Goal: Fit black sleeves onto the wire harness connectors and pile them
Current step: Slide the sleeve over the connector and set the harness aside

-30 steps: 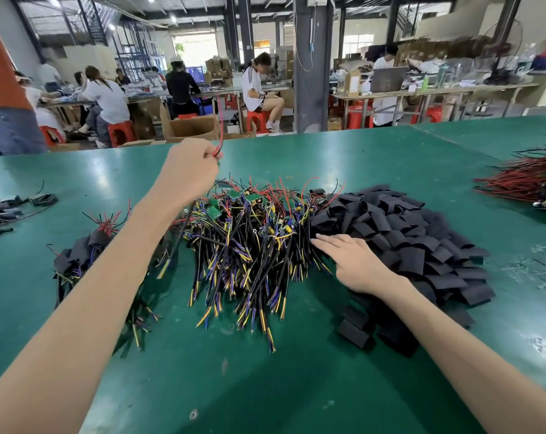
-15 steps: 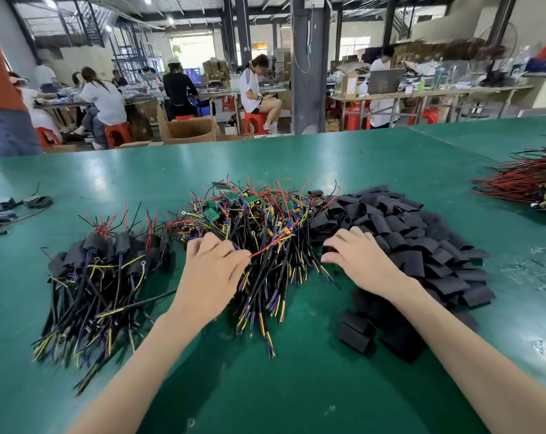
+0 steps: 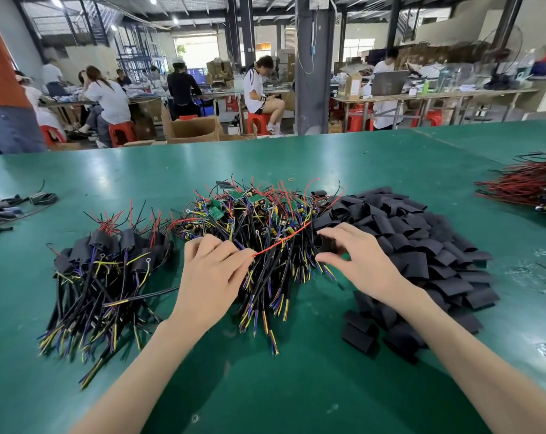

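**Both hands gripping at the middle heap**

Your left hand point(image 3: 213, 277) pinches one red wire point(image 3: 281, 240) between thumb and fingertips, with the other fingers curled in. From that pinch the wire runs up and to the right across the heap of unsleeved harnesses point(image 3: 265, 214). Its far end lies just beside your right index finger. The heap sits directly beyond and under your left fingers, and its loose wire ends fan back toward your wrist.

Your right hand point(image 3: 364, 264) has thumb and index finger curled round a single black sleeve point(image 3: 329, 245). It is held at the near left edge of the pile of black sleeves point(image 3: 422, 245). That pile spreads away to the right of this grip and back under your forearm.

Close to the left of your left hand lies the heap of finished harnesses point(image 3: 109, 270), with sleeves on their far ends and wires trailing toward you. Everything rests on the green table point(image 3: 296, 386). Well off to the right of your right hand lies a bundle of red wires point(image 3: 525, 186). Well off to the left of your left hand lie a few dark cables point(image 3: 15, 205).
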{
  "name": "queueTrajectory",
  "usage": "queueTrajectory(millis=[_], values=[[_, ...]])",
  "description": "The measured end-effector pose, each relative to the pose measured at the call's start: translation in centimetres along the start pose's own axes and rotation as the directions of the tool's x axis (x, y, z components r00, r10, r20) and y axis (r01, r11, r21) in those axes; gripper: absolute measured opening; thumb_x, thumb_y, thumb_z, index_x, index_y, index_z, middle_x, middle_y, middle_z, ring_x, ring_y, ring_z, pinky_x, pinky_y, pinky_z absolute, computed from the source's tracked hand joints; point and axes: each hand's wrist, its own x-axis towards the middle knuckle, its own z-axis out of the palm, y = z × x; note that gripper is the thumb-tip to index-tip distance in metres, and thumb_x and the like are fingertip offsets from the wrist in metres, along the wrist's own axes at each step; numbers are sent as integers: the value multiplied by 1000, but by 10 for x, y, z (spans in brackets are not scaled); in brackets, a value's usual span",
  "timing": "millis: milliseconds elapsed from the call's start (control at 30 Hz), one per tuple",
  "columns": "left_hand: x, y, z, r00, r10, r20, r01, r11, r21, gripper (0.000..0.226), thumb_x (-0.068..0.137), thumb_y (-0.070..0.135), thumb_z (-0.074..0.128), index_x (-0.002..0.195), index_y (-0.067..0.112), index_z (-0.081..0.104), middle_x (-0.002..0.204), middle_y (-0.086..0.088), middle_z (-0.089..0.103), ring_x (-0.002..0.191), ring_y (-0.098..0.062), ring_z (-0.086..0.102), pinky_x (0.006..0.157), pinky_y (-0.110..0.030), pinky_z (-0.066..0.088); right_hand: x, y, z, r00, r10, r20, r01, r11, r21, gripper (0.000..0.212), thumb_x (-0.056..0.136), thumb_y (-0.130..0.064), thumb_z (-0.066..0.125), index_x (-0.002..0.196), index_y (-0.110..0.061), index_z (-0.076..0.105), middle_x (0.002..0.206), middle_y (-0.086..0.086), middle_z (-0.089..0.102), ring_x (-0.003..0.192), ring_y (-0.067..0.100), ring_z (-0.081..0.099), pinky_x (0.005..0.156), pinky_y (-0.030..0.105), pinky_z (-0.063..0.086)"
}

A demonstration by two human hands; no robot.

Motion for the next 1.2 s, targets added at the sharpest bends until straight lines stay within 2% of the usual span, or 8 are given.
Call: queueTrajectory(millis=[100,233,500,700,933,1200], values=[[-1,2,0,1000,13,-1,-13,1000,7,14,87,21,61,89,19,74,75,8,62,79,-19,44,82,-34,32,1,-5,-3,999,-17,-39,18,999,27,38,77,-19,76,111,-5,65,93,6,60,78,12,50,76,14,34],[-1,1,0,1000,15,-11,-14,1000,26,12,86,19,62,88,18,74,73,7,61,78,-19,43,80,-34,33,2,-8,-4,998,-32,-47,33,999,30,37,76,-18,77,109,-6,66,95,6,60,77,14,52,78,18,38],[0,2,0,998,7,-56,-6,1000,28,17,90,20,57,89,17,73,70,5,58,79,-20,43,79,-34,32,2,-8,-5,998,-37,-50,38,999,8,38,74,-19,78,108,-7,67,96,5,60,74,10,47,77,13,34],[0,2,0,998,31,-47,-29,998,57,10,86,14,62,88,17,72,72,4,59,78,-21,43,78,-35,33,1,-10,-5,998,-36,-47,37,999,10,38,74,-19,78,108,-6,68,95,5,60,74,10,46,76,12,33],[0,3,1,996,83,-13,-81,990,118,8,86,16,64,87,19,71,71,3,56,77,-21,41,79,-35,35,1,-13,-7,997,-25,-74,26,1000,14,37,74,-18,78,107,-4,68,90,6,60,71,15,49,74,19,38],[2,6,0,993,115,-9,-113,985,134,6,85,16,67,85,18,71,69,1,55,76,-21,41,78,-36,36,2,-16,-10,991,-7,-132,12,999,43,37,75,-16,78,109,-7,68,93,0,57,77,3,45,78,14,36]])
